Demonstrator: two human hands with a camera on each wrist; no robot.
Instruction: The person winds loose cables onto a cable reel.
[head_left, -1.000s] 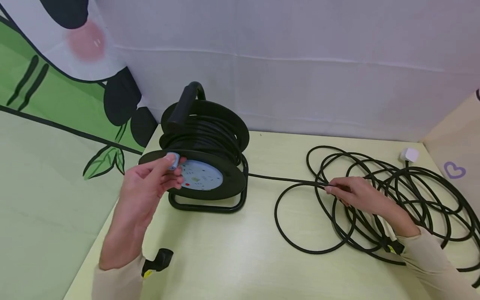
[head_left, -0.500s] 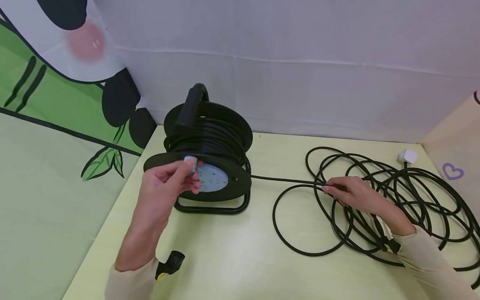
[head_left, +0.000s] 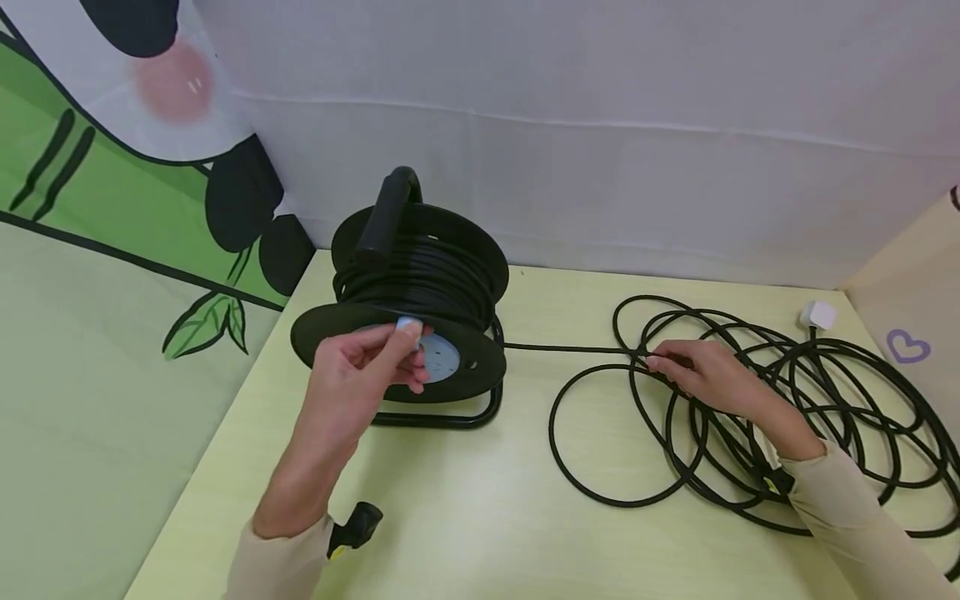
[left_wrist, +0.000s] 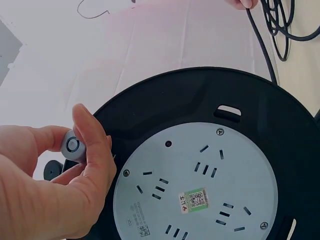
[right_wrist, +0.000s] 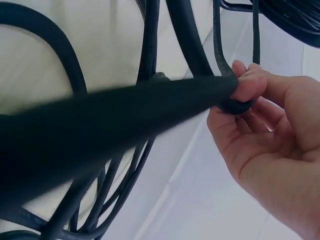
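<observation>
A black cable reel [head_left: 420, 308] with a grey socket plate [left_wrist: 200, 185] stands on the pale table [head_left: 480, 517]. My left hand [head_left: 378, 358] pinches the reel's small grey winding knob [left_wrist: 73, 146] at the rim of the front disc. A taut black cable [head_left: 570, 348] runs from the reel to my right hand [head_left: 697, 375], which pinches it between thumb and fingers [right_wrist: 247, 87]. Behind that hand the cable lies in loose loops [head_left: 795, 400] that end in a white plug [head_left: 817, 314].
A white cloth wall [head_left: 570, 150] closes the back of the table. A panda-and-bamboo backdrop [head_left: 112, 167] stands to the left. A beige panel with a purple heart [head_left: 907, 343] borders the right. A small black wrist device [head_left: 358, 525] shows at my left sleeve.
My left hand has carried the knob to the right round the disc, turning the reel. The cable to my right hand has drawn straighter and that hand has shifted slightly up.
</observation>
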